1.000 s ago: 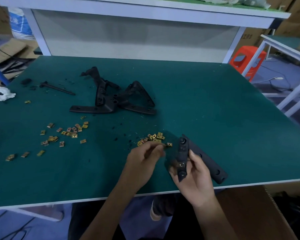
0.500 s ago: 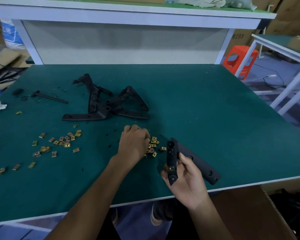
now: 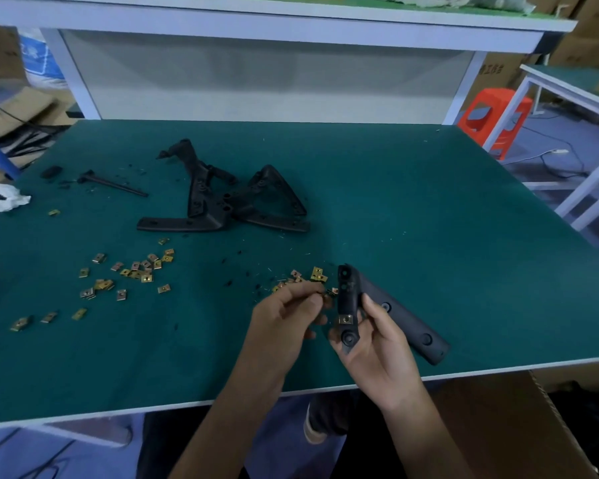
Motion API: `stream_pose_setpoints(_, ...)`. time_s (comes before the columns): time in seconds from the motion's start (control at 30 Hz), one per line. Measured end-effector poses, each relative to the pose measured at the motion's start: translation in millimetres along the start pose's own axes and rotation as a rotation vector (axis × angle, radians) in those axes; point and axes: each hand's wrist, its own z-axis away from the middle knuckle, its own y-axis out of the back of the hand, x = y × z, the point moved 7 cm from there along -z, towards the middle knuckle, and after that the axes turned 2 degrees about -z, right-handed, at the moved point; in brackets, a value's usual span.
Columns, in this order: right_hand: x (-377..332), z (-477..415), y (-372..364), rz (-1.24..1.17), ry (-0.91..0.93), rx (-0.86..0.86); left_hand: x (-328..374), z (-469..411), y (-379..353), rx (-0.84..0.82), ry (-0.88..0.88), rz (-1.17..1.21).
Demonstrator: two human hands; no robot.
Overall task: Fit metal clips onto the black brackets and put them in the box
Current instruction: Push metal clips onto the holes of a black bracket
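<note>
held bracket (image 3: 395,316): a black v-shaped plastic piece, taken as the landmark here. one arm is standing upright over the near table edge (image 3: 498,364) and the other is trailing off to the right, low over the mat.
right hand (image 3: 377,354): wrapping the lower end of the upright arm, thumb lying along its right side, fingers curling behind it.
fitted clip (image 3: 345,319): sitting on the upright arm just above the gripping fingers.
left hand (image 3: 284,323): hovering just left of the held bracket, apart from the right hand. fingertips are closing together on what looks like a loose clip (image 3: 325,297), though it is small and blurred.
near clips (image 3: 317,274): lying in a small heap just left of the held bracket's top end.
far clips (image 3: 142,267): lying scattered well to its left.
spare brackets (image 3: 222,205): lying in a tangle beyond it and to the left.
box (image 3: 498,426): brown cardboard waiting below it, under the table edge.
handling, bracket: looking stiff, light and matte, so it is likely sitting firm in one hand. holding near the joint is leaving the bare holes on the upper arm free.
handling, clip: looking like thin springy metal, tiny and easy to fumble. pinching its flat faces and sliding the open side over the arm's edge is probably the way.
</note>
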Motion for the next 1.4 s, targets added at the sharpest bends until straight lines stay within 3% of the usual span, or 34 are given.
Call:
stream_pose_setpoints(0.2, 1.3, 1.5, 4.0, 0.02, -0.024, 0.011, -1.0, 0.0, -9.4, 0.019, 0.063, 0.192)
stream_pose_setpoints(0.57, 1.3, 0.5, 1.5, 0.107, -0.022, -0.008, -0.6, 0.7, -13.2, 0.045, 0.085, 0.22)
stream_pose_setpoints(0.83, 3.1, 1.0, 7.5, 0.231, 0.005, 0.093, 0.3, -0.6, -1.3, 0.102, 0.078, 0.161)
stream_pose_setpoints(1.23, 5.0, -2.0, 7.1, 0.309, 0.099, 0.128, -3.0, -1.1, 9.1, 0.06, 0.117, 0.119)
stream_pose_setpoints(1.4, 6.7, 1.1, 2.6, 0.313, 0.147, 0.167, -18.4, -1.3, 10.7, 0.093, 0.182, 0.219)
